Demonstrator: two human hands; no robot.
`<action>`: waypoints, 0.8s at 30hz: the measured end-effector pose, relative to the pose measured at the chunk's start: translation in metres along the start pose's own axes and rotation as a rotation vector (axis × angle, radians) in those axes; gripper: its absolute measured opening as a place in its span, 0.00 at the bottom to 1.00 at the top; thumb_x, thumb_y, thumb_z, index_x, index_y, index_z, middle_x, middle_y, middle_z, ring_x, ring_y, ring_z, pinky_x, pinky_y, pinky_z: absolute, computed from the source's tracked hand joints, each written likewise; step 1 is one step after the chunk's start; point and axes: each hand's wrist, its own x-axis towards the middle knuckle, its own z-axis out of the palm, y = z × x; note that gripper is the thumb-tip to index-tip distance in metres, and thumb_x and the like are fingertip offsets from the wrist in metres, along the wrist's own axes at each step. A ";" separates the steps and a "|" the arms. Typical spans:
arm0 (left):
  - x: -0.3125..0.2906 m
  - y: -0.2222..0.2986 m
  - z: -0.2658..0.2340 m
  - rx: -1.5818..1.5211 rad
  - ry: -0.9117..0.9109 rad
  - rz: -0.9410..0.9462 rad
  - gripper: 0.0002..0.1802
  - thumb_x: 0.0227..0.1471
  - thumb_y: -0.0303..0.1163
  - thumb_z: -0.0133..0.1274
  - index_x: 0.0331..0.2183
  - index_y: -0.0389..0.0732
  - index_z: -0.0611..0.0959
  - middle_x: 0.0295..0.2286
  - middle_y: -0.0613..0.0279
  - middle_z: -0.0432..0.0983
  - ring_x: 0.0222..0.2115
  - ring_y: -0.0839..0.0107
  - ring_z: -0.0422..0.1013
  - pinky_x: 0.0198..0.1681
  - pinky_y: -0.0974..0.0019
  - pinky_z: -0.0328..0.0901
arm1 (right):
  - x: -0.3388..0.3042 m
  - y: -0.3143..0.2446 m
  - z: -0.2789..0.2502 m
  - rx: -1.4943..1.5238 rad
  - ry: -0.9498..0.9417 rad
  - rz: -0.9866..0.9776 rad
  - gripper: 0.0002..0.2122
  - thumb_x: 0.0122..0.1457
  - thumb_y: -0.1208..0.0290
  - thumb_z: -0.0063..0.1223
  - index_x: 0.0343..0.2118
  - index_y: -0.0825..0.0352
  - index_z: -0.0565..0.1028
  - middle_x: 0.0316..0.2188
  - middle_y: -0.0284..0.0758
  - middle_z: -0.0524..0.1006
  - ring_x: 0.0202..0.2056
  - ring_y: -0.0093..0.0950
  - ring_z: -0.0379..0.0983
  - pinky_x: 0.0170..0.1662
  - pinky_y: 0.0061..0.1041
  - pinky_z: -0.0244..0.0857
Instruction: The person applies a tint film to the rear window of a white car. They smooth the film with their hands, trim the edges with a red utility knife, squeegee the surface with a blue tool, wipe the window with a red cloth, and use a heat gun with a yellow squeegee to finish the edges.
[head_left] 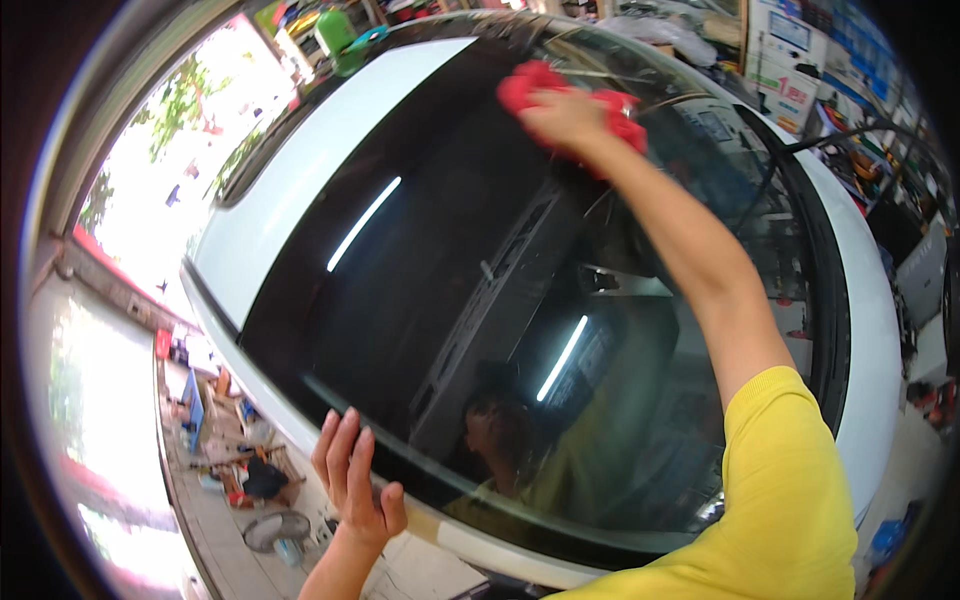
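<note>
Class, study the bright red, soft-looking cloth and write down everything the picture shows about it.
The bright red, soft-looking cloth appears to be fabric. It is bunched and creased, with an uneven outline and no clear flat shape. It lies against the dark, glossy glass of a white car, towards the top of the view. The person's bare right hand rests over its middle, leaving red folds showing on both sides. Whether the fingertips grip it is unclear.

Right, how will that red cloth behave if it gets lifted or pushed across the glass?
The red cloth looks floppy, bunched in loose folds around the right hand, so it would probably sag when lifted. It seems likely light, being ordinary-looking fabric. On the smooth, reflective glass, it may slide easily but crumple.
</note>
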 end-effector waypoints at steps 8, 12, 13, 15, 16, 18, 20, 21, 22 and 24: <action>-0.031 -0.006 0.006 0.076 0.248 0.045 0.38 0.74 0.52 0.38 0.67 0.28 0.67 0.63 0.23 0.65 0.64 0.28 0.63 0.68 0.33 0.57 | -0.288 -0.184 -0.042 0.642 -0.166 -1.064 0.23 0.50 0.66 0.59 0.52 0.51 0.85 0.63 0.27 0.78 0.70 0.37 0.65 0.62 0.64 0.59; -0.030 -0.010 0.010 0.025 0.263 0.028 0.36 0.74 0.54 0.40 0.66 0.33 0.70 0.62 0.29 0.70 0.62 0.34 0.67 0.66 0.37 0.58 | -0.104 -0.071 -0.017 0.278 0.252 -0.677 0.16 0.52 0.71 0.53 0.41 0.55 0.88 0.44 0.35 0.88 0.50 0.44 0.82 0.52 0.52 0.76; -0.029 -0.011 0.011 -0.003 0.292 0.044 0.36 0.74 0.55 0.40 0.65 0.33 0.71 0.61 0.30 0.72 0.62 0.36 0.68 0.65 0.38 0.59 | -0.048 -0.055 -0.010 0.207 0.222 -0.250 0.16 0.61 0.69 0.48 0.44 0.58 0.87 0.43 0.42 0.88 0.47 0.48 0.83 0.52 0.49 0.77; -0.029 -0.013 0.015 -0.063 0.348 0.006 0.35 0.74 0.56 0.41 0.64 0.36 0.73 0.61 0.35 0.74 0.62 0.39 0.69 0.65 0.41 0.60 | 0.043 -0.061 -0.008 -0.197 -0.068 0.239 0.24 0.67 0.49 0.39 0.54 0.55 0.83 0.56 0.49 0.82 0.59 0.52 0.78 0.57 0.59 0.72; -0.030 -0.013 0.017 -0.074 0.332 -0.010 0.35 0.74 0.56 0.42 0.65 0.37 0.73 0.61 0.36 0.74 0.63 0.40 0.69 0.65 0.42 0.60 | 0.053 -0.089 0.005 -0.142 -0.038 0.173 0.24 0.67 0.48 0.39 0.53 0.53 0.83 0.57 0.47 0.82 0.59 0.52 0.77 0.56 0.61 0.71; -0.031 -0.015 0.018 -0.097 0.355 -0.021 0.35 0.74 0.57 0.43 0.66 0.39 0.73 0.63 0.38 0.73 0.65 0.42 0.67 0.67 0.44 0.58 | 0.048 -0.184 0.018 -0.059 -0.024 -0.048 0.21 0.65 0.49 0.43 0.49 0.54 0.84 0.55 0.41 0.84 0.56 0.52 0.78 0.54 0.61 0.72; -0.033 -0.015 0.017 -0.120 0.377 -0.045 0.36 0.73 0.57 0.44 0.67 0.40 0.73 0.64 0.39 0.72 0.67 0.44 0.65 0.69 0.45 0.56 | -0.014 -0.280 0.026 0.050 0.101 -0.464 0.16 0.58 0.60 0.50 0.44 0.57 0.84 0.49 0.37 0.85 0.50 0.51 0.80 0.50 0.61 0.72; -0.033 -0.014 0.016 -0.109 0.394 -0.046 0.36 0.73 0.56 0.43 0.68 0.40 0.72 0.65 0.39 0.70 0.68 0.43 0.64 0.69 0.45 0.56 | -0.054 -0.317 0.026 0.091 0.145 -0.654 0.17 0.55 0.63 0.51 0.45 0.58 0.84 0.50 0.36 0.85 0.50 0.50 0.80 0.48 0.61 0.72; -0.033 -0.014 0.014 -0.085 0.395 -0.016 0.36 0.74 0.56 0.43 0.68 0.38 0.70 0.66 0.37 0.68 0.68 0.42 0.63 0.69 0.44 0.55 | -0.093 -0.348 0.025 0.181 0.198 -0.736 0.19 0.53 0.63 0.52 0.47 0.59 0.85 0.53 0.34 0.84 0.54 0.49 0.78 0.50 0.59 0.71; -0.031 -0.012 0.007 -0.055 0.390 0.024 0.38 0.74 0.55 0.42 0.69 0.36 0.68 0.67 0.34 0.66 0.68 0.40 0.62 0.70 0.43 0.54 | -0.167 -0.368 0.009 0.255 0.112 -0.809 0.21 0.55 0.64 0.56 0.52 0.60 0.84 0.60 0.33 0.81 0.62 0.45 0.71 0.57 0.57 0.64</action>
